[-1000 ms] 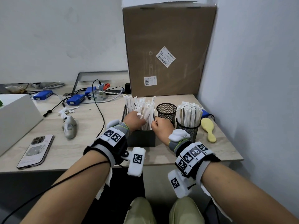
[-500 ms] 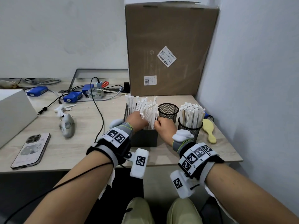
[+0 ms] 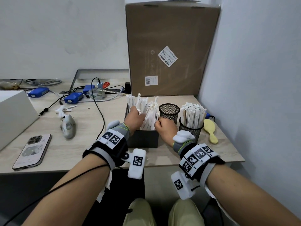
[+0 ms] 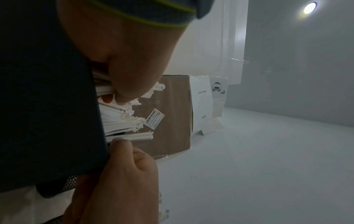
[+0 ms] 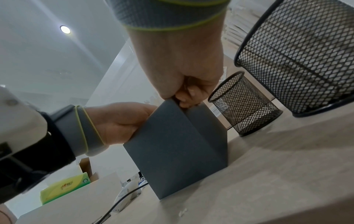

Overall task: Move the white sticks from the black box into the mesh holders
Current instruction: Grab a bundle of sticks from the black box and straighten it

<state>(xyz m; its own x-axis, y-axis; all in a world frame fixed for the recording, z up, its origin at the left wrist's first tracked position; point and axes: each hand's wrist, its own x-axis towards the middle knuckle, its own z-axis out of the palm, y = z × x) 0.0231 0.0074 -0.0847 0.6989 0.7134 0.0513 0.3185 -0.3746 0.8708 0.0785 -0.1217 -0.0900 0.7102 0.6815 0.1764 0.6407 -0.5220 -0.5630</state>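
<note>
1. A black box (image 3: 143, 140) is seen standing on a light wooden table (image 3: 203, 154), near its front edge, with many white sticks (image 3: 146, 111) standing upright inside it and rising above its rim.
2. The left hand (image 3: 134, 119) is reached into the left part of the box; in the left wrist view its fingers are seen curled round a bundle of the sticks, with the thumb closed against them.
3. The right hand (image 3: 165, 127) is placed at the right front corner of the box. In the right wrist view its fingers (image 5: 188, 94) are seen curled over the rim, gripping the box wall at that corner; whether a stick is also pinched cannot be told.
4. An empty mesh holder (image 3: 169, 112) is set just beside the right wall of the box, behind the right hand.
5. A second mesh holder (image 3: 190, 131) is seen further right and nearer the table edge, packed with white sticks (image 3: 193, 114) that stand upright and rise above its rim.
6. A yellow brush (image 3: 211, 132) lies on the table to the right of the full holder, near the wall.
7. A large cardboard carton (image 3: 169, 49) stands upright behind the box and holders, against the right wall.
8. On the left part of the table a phone (image 3: 32, 151) lies face down, with a grey object (image 3: 68, 128) beyond it, and blue devices (image 3: 73, 97) with black cables are seen further back.
9. A white box (image 3: 14, 116) is seen at the far left edge.
</note>
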